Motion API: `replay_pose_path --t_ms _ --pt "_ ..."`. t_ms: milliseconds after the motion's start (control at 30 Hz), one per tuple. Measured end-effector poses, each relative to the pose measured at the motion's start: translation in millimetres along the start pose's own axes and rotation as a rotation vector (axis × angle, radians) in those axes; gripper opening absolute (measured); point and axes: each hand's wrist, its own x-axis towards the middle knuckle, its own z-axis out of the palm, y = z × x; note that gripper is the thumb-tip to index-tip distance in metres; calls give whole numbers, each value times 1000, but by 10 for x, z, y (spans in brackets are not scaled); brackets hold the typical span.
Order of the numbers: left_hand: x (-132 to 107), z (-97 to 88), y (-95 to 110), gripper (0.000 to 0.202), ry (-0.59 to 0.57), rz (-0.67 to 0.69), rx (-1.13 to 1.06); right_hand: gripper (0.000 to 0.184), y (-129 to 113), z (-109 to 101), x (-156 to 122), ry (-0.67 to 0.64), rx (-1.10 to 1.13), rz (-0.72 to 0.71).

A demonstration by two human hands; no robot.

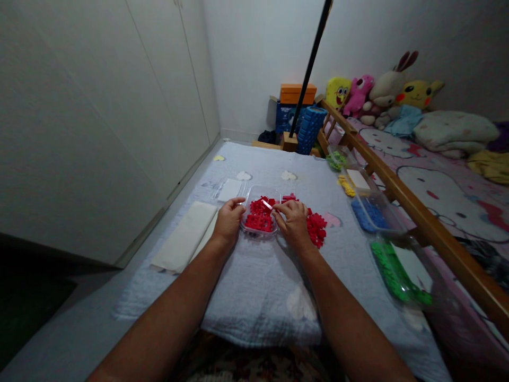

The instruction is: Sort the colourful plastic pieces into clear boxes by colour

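A clear plastic container (258,233) with several small red plastic pieces (257,218) in it stands on the cloth in front of me. My left hand (229,220) grips its left side, thumb and fingers at the rim. Over its right side is my right hand (292,218), thumb and fingers pinched on a thin whitish strip (267,205) that points up and left above the pieces. What kind of strip it is cannot be made out. More loose red pieces (317,228) lie on the cloth beside and partly behind my right hand.
Left of the container lie a folded cream cloth (185,236) and a clear lid with a white label (229,189). Along the right edge stand clear containers of green (392,270), blue (369,213), yellow (347,185) and light green pieces (337,160), beside a wooden bed rail (397,185).
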Motion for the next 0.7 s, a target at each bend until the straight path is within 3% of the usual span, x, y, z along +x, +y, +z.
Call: replay_pose_path --t_ms 267,433,567,700 --pt "5 1 2 44 5 12 9 20 70 -35 -11 52 19 2" --pt "7 -2 -4 43 5 9 7 23 259 -227 22 99 -55 131" --pt "11 -2 -12 44 2 8 6 28 391 -336 22 39 -188 262" --pt "15 -8 -23 44 2 8 7 27 412 -324 -20 -71 -297 288"
